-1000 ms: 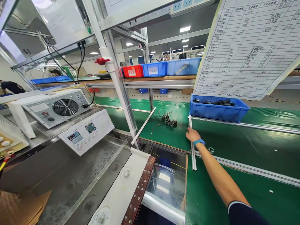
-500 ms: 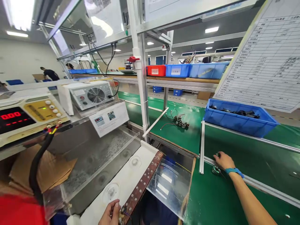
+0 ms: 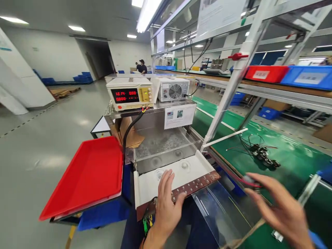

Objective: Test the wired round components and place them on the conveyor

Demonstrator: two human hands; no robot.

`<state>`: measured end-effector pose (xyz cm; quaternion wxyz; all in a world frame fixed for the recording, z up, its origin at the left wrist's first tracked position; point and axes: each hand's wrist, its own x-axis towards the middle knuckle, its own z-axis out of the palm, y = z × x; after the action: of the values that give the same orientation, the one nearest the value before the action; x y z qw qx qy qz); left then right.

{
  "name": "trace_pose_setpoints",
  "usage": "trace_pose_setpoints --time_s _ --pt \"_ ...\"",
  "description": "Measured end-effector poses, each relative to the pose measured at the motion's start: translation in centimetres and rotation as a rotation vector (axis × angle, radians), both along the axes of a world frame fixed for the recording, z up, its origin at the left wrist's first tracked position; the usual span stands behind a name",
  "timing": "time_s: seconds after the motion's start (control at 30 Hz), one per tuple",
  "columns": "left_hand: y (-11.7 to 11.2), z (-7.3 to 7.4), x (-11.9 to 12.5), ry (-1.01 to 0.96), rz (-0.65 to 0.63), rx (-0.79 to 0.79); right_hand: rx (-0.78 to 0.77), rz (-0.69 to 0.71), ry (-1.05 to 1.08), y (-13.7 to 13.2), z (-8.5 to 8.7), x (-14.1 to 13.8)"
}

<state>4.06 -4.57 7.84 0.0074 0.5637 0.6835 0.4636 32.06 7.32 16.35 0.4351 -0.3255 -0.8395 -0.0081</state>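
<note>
My left hand [image 3: 168, 202] reaches over a white tray [image 3: 147, 188] with a brown strip of metal studs [image 3: 193, 186] along its front edge. Its fingers are stretched and the thumb stands apart, with nothing visible between them. Green and yellow clips [image 3: 148, 223] on dark leads hang beside that wrist. My right hand [image 3: 281, 207], smeared by motion, pinches a small grey-and-dark part with red wire [image 3: 251, 181] between thumb and fingers. Several small motor-like parts with thin wires [image 3: 263, 154] lie on the green mat beyond it.
A power supply with red digits [image 3: 127, 95] and a grey fan unit [image 3: 173, 89] stand on the metal shelf behind. To the left is a red tray [image 3: 90, 173]. A white pipe with a red valve [image 3: 238, 56] slants up beside the bench. Clear sheet [image 3: 218, 211] hangs at front.
The view has swung left. My right hand has left the right-hand bench and come toward the tray, holding the wired part. My left hand, earlier pinching at the studded strip, now has its fingers extended.
</note>
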Motion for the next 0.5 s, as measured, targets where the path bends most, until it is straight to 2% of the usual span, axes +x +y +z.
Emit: trace_pose_setpoints --time_s 0.03,0.1,0.13,0.2,0.27,0.37,0.43,0.5 --pt "-0.5 1.2 0.7 0.078 -0.011 0.034 0.023 0.152 -0.036 -0.1 -0.4 -2.7" --pt "-1.4 2.5 1.3 0.199 0.007 0.046 0.03 0.363 -0.09 0.3 -2.2 -8.0" --pt "-1.8 2.7 1.1 0.228 0.037 0.007 0.011 0.437 -0.094 0.7 -3.6 -10.6" --pt "-2.6 2.5 0.2 0.203 0.113 -0.187 -0.047 0.551 -0.078 1.8 -6.7 -15.6" --pt "-3.5 2.1 -1.1 0.111 0.191 -0.488 -0.123 0.561 -0.122 3.0 -10.0 -20.0" --pt "-5.5 1.9 -2.8 0.017 0.289 -0.901 -0.247 0.509 -0.368 4.3 -14.2 -25.5" --pt "-7.1 1.6 -3.6 0.007 0.331 -1.052 -0.31 0.46 -0.54 4.5 -16.2 -28.2" --pt "-8.6 0.9 -4.2 -0.02 0.332 -1.106 -0.36 0.394 -0.659 4.4 -17.6 -29.9"
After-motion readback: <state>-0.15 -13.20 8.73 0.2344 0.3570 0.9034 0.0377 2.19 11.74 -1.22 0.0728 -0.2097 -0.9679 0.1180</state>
